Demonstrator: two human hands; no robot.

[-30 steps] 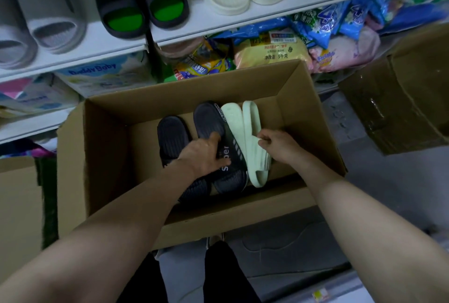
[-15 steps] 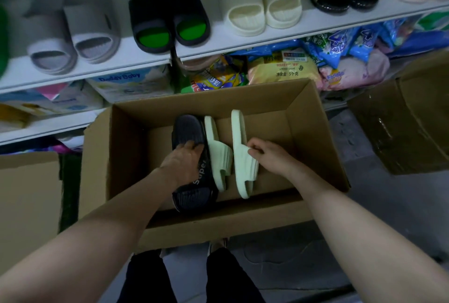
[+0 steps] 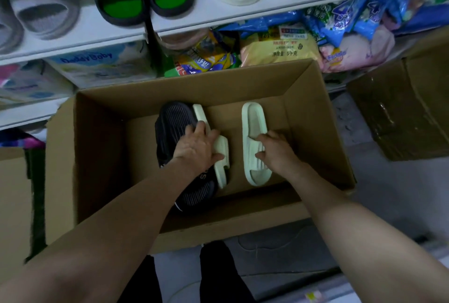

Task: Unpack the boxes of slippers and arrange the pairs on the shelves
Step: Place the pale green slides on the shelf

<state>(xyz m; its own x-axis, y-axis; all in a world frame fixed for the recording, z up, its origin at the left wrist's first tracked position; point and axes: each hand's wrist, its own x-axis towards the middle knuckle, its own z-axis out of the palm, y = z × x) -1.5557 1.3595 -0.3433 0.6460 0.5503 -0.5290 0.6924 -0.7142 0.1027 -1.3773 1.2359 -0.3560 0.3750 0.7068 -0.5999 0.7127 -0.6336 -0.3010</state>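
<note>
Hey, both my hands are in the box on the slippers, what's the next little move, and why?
Probably lift the two pale green slippers out together. Your right hand grips the flat green slipper; your left hand holds the green slipper on edge against the black slipper. They look like one pair, lying apart in the box.

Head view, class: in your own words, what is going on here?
A person is unpacking slippers from an open cardboard box. The left hand grips the first pale slipper, standing on edge against the black slippers. The right hand grips the second pale slipper, lying apart on the box floor. Other pairs sit on the shelf above.
</note>
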